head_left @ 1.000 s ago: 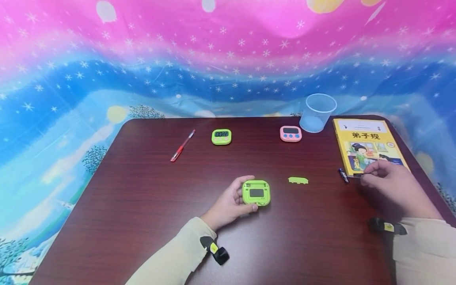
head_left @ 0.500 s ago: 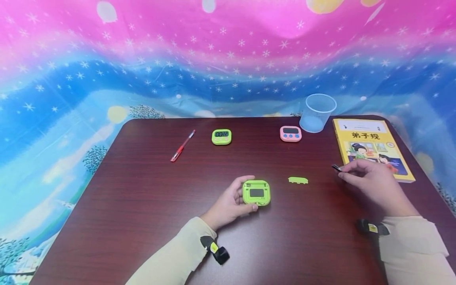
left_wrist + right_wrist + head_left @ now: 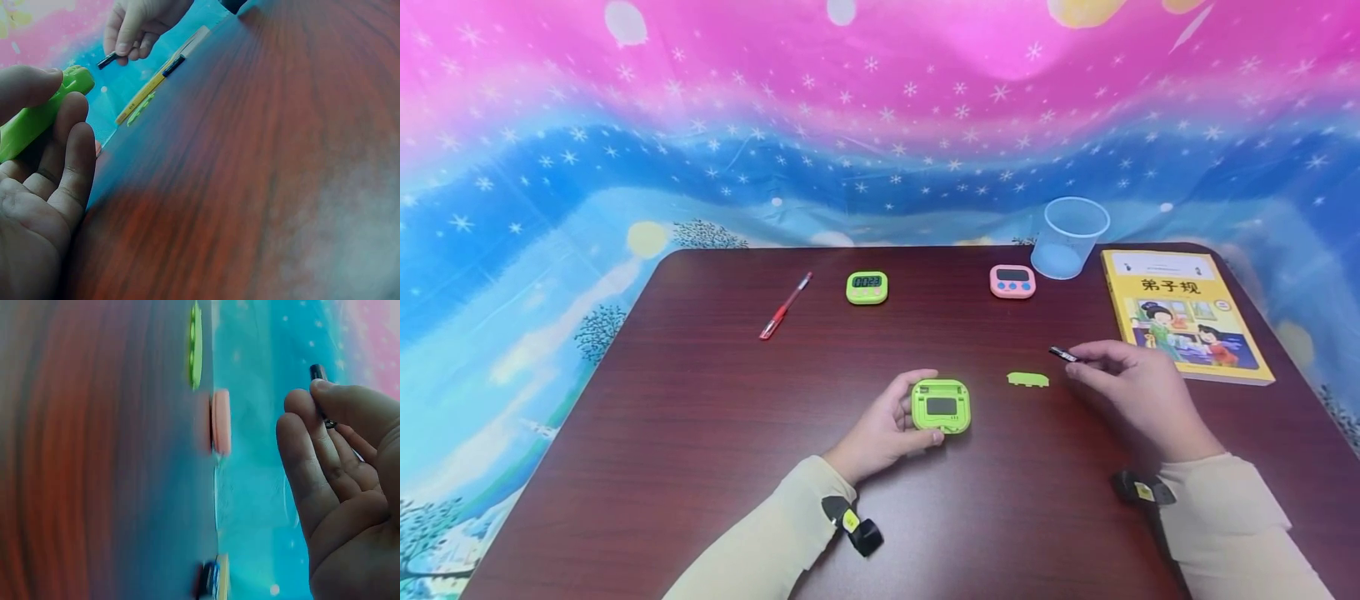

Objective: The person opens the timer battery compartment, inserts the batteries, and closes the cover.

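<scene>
My left hand (image 3: 887, 425) grips a green timer (image 3: 942, 407), its back turned up and the battery bay uncovered. Between the thumb and fingertips of my right hand (image 3: 1138, 392) is a small dark battery (image 3: 1063, 354), raised off the table. The green battery cover (image 3: 1027, 379) lies on the table between my hands, to the right of the held timer. A second battery (image 3: 173, 66) rests beside the book in the left wrist view; my right hand hides it in the head view.
At the back stand a second green timer (image 3: 867, 288), a pink timer (image 3: 1012, 282) and a clear plastic cup (image 3: 1070, 240). A red pen (image 3: 786, 307) lies at the left. The yellow book (image 3: 1180, 312) is near the table's right edge.
My right hand has lifted a battery from beside the book and carried it left toward the cover. My left hand and its timer stay put. The standing green timer's display went from 22 to 23.
</scene>
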Motion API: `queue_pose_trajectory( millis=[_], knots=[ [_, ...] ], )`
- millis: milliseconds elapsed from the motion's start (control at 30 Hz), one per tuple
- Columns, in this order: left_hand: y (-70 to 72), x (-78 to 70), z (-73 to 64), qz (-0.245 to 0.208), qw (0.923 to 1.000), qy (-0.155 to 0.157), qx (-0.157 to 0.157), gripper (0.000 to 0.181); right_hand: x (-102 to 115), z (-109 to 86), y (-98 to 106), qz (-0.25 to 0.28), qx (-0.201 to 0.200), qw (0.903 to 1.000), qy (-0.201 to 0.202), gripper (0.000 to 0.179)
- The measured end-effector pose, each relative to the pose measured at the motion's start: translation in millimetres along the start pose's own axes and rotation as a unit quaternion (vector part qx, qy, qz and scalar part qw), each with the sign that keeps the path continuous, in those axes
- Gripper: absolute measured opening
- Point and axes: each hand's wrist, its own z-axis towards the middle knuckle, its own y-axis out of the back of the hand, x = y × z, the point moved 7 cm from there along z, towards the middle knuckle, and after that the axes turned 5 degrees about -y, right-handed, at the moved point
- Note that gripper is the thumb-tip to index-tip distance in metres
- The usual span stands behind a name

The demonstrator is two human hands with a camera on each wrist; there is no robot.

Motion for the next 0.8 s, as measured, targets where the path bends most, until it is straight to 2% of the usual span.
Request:
queue_pose_trajectory(
  millis=[267, 600, 800],
  knots=[
    [1.0, 1.4, -0.4, 0.004, 1.0000, -0.001, 0.000, 0.081, 34.3, -8.7, -17.8, 0.039, 0.011, 0.9970, 0.066, 0.019],
    [-1.5, -0.5, 0.4, -0.009, 0.9998, -0.015, 0.004, 0.083, 62.0, -20.6, -39.2, 0.093, 0.030, 0.9878, 0.121, 0.022],
    [-8.6, 0.3, 2.3, -0.042, 0.9988, -0.021, 0.015, 0.082, 76.3, -26.0, -47.2, 0.082, 0.037, 0.9846, 0.150, 0.028]
  ],
)
